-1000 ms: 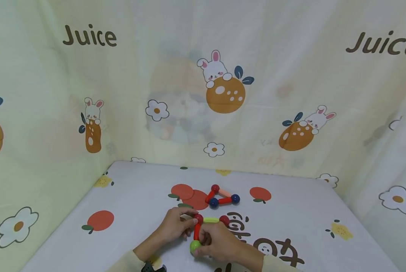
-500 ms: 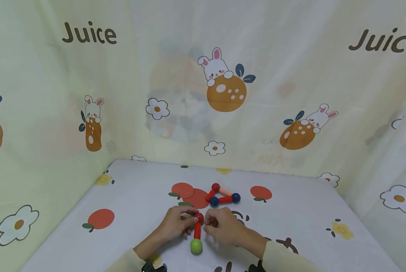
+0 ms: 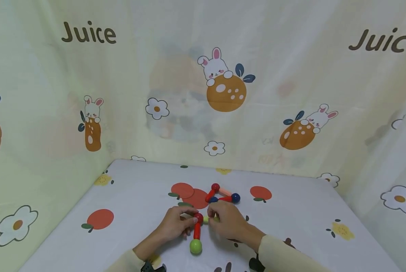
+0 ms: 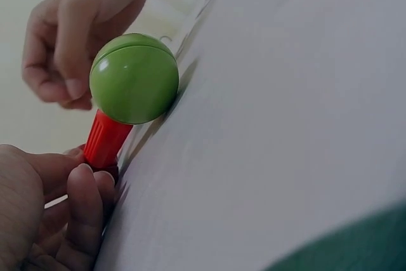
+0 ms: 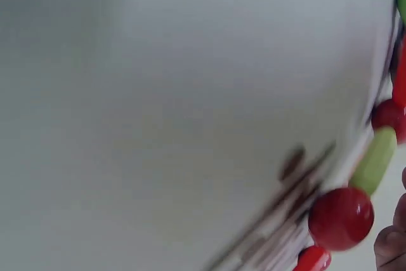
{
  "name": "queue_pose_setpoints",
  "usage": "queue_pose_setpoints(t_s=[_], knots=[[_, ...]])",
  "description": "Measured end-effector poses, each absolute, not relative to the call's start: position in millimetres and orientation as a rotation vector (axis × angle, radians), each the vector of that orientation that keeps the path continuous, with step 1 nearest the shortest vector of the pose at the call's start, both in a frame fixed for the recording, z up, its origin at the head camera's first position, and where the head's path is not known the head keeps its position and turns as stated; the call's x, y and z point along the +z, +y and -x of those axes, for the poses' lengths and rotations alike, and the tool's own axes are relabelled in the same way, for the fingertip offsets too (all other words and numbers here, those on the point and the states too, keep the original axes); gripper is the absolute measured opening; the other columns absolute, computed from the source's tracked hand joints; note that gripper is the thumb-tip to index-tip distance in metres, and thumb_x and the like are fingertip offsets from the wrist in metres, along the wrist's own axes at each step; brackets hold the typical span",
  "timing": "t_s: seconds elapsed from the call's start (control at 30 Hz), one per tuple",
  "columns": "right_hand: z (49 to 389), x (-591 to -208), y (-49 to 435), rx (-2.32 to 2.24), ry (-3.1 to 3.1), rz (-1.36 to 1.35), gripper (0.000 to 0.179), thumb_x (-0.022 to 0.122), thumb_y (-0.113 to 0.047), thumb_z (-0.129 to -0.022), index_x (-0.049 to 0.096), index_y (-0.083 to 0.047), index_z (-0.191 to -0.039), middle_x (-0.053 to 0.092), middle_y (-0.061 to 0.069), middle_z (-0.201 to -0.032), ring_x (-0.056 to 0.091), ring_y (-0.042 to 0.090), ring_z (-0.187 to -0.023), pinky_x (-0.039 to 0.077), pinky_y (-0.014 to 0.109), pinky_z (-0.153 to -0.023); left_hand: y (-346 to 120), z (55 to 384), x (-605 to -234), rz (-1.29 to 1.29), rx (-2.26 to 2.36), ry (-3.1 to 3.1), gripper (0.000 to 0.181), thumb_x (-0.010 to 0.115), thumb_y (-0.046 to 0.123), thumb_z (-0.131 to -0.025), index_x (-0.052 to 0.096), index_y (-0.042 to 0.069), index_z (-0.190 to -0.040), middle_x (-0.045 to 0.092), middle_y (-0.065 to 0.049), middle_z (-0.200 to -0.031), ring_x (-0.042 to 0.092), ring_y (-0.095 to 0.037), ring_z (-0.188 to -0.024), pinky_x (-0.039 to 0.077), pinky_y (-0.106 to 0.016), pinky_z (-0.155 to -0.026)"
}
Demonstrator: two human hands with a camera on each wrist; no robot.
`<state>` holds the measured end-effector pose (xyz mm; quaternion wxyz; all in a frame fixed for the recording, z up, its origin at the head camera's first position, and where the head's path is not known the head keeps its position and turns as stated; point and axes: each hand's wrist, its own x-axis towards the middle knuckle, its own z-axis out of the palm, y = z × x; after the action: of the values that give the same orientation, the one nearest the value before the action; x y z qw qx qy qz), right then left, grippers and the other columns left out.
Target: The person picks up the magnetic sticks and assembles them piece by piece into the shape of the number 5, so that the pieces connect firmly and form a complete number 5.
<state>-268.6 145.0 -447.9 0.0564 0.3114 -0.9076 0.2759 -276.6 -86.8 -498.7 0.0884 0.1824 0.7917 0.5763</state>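
Observation:
My left hand (image 3: 177, 224) pinches a red ball (image 3: 198, 218) at the corner of a ball-and-stick toy piece on the table. A red stick (image 3: 197, 231) runs from that ball toward me and ends in a light green ball (image 4: 134, 79). Off to the right goes a yellow-green stick (image 5: 373, 162), with a second red ball (image 5: 340, 218) at its far end. My right hand (image 3: 228, 221) hovers over this stick with loosely curled fingers and hides the second ball in the head view. Those fingers (image 5: 393, 245) show apart from the stick in the right wrist view.
Beyond my hands lies a triangle of sticks with a red ball (image 3: 215, 187), a pink stick (image 3: 225, 192) and two blue balls, one at its right corner (image 3: 235, 198). A printed cloth covers the table (image 3: 138, 200), and a curtain (image 3: 128, 124) hangs around it.
My right hand has left the light green ball and moved away from me, past the yellow-green stick, partly covering the triangle's near blue ball. My left hand stays on the corner ball.

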Motion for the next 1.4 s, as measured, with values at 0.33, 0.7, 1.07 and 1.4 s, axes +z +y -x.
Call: queue_pose_setpoints(t_s=[0.33,0.7,1.07,1.4], knots=[[302.4,-441.7,142.1,0.655,-2.723,-0.768,0.005,0.070,-0.010,-0.089,0.071,-0.013,-0.094,0.057,-0.011,-0.086,0.049,0.009,-0.084,0.051,0.025,-0.073,-82.5,276.2,-499.4,-0.561,1.714,2.364,0.032,0.072,0.015,-0.094,0.070,0.007,-0.125,0.070,-0.004,-0.096,0.062,-0.014,-0.053,0.053,-0.024,-0.048],[339.1,-433.0,131.0,0.427,-2.940,-0.626,0.025,0.069,-0.005,-0.094,0.074,-0.012,-0.117,0.072,0.004,-0.109,0.054,0.017,-0.090,0.056,0.032,-0.082,-84.5,276.3,-501.0,-0.532,1.710,2.355,0.032,0.074,0.016,-0.093,0.071,0.009,-0.124,0.069,-0.004,-0.101,0.062,-0.016,-0.053,0.053,-0.025,-0.049],[354.9,-427.9,119.0,0.418,-3.158,-0.491,0.038,0.069,0.000,-0.092,0.071,-0.015,-0.127,0.069,0.006,-0.120,0.060,0.023,-0.106,0.051,0.048,-0.100,-87.3,276.6,-499.7,-0.528,1.699,2.362,0.031,0.075,0.017,-0.093,0.072,0.010,-0.123,0.069,-0.004,-0.099,0.062,-0.016,-0.054,0.053,-0.025,-0.049],[363.4,-435.0,118.2,0.440,-3.223,-0.445,0.033,0.067,-0.001,-0.093,0.073,-0.014,-0.123,0.068,0.004,-0.119,0.059,0.023,-0.106,0.048,0.049,-0.104,-87.8,275.8,-497.9,-0.528,1.708,2.353,0.030,0.074,0.016,-0.093,0.072,0.010,-0.123,0.069,-0.005,-0.095,0.062,-0.016,-0.054,0.054,-0.026,-0.049]])
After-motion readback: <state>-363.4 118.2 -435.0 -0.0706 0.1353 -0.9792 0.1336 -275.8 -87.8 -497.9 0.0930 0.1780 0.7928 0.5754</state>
